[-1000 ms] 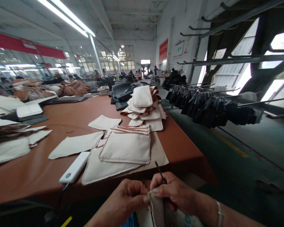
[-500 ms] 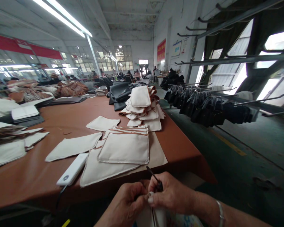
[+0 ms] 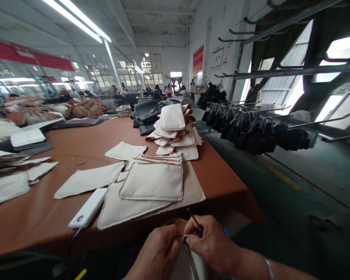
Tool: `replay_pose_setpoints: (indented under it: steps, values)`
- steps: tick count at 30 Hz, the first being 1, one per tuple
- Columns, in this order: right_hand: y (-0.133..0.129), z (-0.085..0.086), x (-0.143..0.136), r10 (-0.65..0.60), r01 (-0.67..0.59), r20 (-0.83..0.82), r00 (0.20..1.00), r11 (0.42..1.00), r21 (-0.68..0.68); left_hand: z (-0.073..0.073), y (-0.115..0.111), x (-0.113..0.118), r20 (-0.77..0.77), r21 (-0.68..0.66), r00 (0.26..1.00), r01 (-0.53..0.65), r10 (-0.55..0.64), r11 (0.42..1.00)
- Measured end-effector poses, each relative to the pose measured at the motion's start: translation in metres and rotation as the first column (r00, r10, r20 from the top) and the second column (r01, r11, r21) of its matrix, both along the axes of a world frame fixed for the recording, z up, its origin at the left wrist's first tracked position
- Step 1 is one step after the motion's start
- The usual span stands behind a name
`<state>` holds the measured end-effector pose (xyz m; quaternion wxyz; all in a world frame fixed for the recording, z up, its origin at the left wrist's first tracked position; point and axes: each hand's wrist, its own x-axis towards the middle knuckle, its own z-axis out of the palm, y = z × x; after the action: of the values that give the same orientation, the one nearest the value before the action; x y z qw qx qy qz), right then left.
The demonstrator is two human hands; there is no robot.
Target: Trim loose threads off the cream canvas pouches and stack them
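Below the table's front edge, my left hand is closed on a cream piece with a dark brown edge. My right hand, with a bracelet at its wrist, pinches the same edge close beside the left fingertips. A thin dark tool sticks up out of the right fist, slanting to the upper left. The fingertips of the two hands nearly meet. Just beyond them, cream padded panels with brown edges lie on the brown table. The lower part of the held piece is cut off by the frame.
A white power bank with a black cable lies near the table's front edge. Behind the panels rise a cream stack and black pieces. Dark bags hang from a metal rack at right. People sit in the far background.
My right hand has shifted slightly right and the dark tool's tip has moved right. More of the piece's brown edge shows between the hands. The view has shifted slightly.
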<state>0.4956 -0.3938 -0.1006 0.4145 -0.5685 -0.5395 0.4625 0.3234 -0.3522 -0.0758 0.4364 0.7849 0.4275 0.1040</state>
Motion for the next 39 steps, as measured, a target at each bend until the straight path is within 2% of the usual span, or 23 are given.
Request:
replay_pose_setpoints:
  steps: [3, 6, 8, 10, 13, 15, 18, 22, 24, 25, 26, 28, 29, 30, 32, 35, 37, 39]
  values:
    - [-0.004, -0.003, 0.001, -0.012, 0.012, 0.004, 1.0, 1.0, 0.024, 0.003, 0.002, -0.002, 0.112, -0.182, 0.993, -0.013, 0.034, 0.983]
    - [-0.008, -0.003, 0.002, 0.02, -0.016, -0.032, 0.999, 0.992, 0.121, 0.007, 0.001, -0.002, 0.286, -0.368, 0.946, -0.041, 0.155, 0.929]
    - [-0.011, -0.004, 0.003, 0.036, -0.026, -0.052, 0.998, 0.983, 0.182, 0.009, -0.002, -0.001, 0.366, -0.422, 0.897, -0.075, 0.245, 0.903]
    - [-0.013, -0.005, 0.003, 0.047, -0.036, -0.038, 0.998, 0.97, 0.24, 0.01, -0.006, 0.001, 0.396, -0.458, 0.87, -0.089, 0.293, 0.884]
    - [-0.016, -0.007, 0.003, 0.074, -0.072, 0.009, 0.997, 0.93, 0.36, 0.007, -0.012, 0.001, 0.37, -0.574, 0.883, -0.028, 0.29, 0.818]
    - [-0.017, -0.009, 0.003, 0.08, -0.098, 0.059, 0.995, 0.886, 0.453, 0.003, -0.013, -0.001, 0.34, -0.634, 0.903, 0.013, 0.263, 0.773]
    - [-0.019, -0.013, 0.006, 0.043, -0.166, 0.213, 0.976, 0.781, 0.602, -0.005, -0.013, -0.005, 0.32, -0.654, 0.913, 0.02, 0.253, 0.756]
    - [-0.027, -0.022, 0.014, -0.012, -0.364, 0.482, 0.876, 0.64, 0.677, -0.01, -0.013, -0.009, 0.313, -0.638, 0.911, -0.009, 0.27, 0.77]
    - [-0.032, -0.025, 0.017, 0.008, -0.4, 0.496, 0.869, 0.603, 0.691, -0.009, -0.012, -0.01, 0.33, -0.595, 0.918, 0.022, 0.219, 0.803]
    - [-0.034, -0.025, 0.018, 0.043, -0.377, 0.455, 0.89, 0.63, 0.679, -0.007, -0.012, -0.011, 0.343, -0.564, 0.921, 0.047, 0.182, 0.825]
    - [-0.036, -0.023, 0.018, 0.079, -0.322, 0.378, 0.922, 0.697, 0.641, -0.005, -0.011, -0.011, 0.356, -0.532, 0.924, 0.078, 0.139, 0.843]
    - [-0.036, -0.015, 0.019, 0.115, -0.18, 0.165, 0.98, 0.866, 0.467, 0.002, -0.01, -0.011, 0.376, -0.464, 0.925, 0.137, 0.054, 0.875]
    - [-0.034, -0.009, 0.019, 0.118, -0.137, 0.076, 0.99, 0.923, 0.36, 0.006, -0.009, -0.01, 0.381, -0.426, 0.925, 0.159, 0.017, 0.891]
    - [-0.03, -0.002, 0.02, 0.134, -0.133, 0.017, 0.991, 0.953, 0.271, 0.009, -0.009, -0.01, 0.378, -0.386, 0.926, 0.171, -0.014, 0.907]
    - [-0.021, 0.012, 0.023, 0.244, -0.234, -0.029, 0.969, 0.953, 0.19, 0.016, -0.008, -0.01, 0.329, -0.311, 0.942, 0.174, -0.066, 0.934]
    - [-0.011, 0.025, 0.027, 0.433, -0.428, -0.026, 0.901, 0.896, 0.121, 0.021, -0.008, -0.011, 0.242, -0.236, 0.965, 0.159, -0.1, 0.959]
    - [-0.01, 0.025, 0.026, 0.446, -0.443, -0.015, 0.895, 0.892, 0.094, 0.02, -0.008, -0.011, 0.262, -0.224, 0.96, 0.158, -0.096, 0.962]
    - [-0.013, 0.019, 0.023, 0.41, -0.406, -0.028, 0.912, 0.91, 0.08, 0.013, -0.01, -0.011, 0.349, -0.298, 0.935, 0.168, -0.057, 0.94]
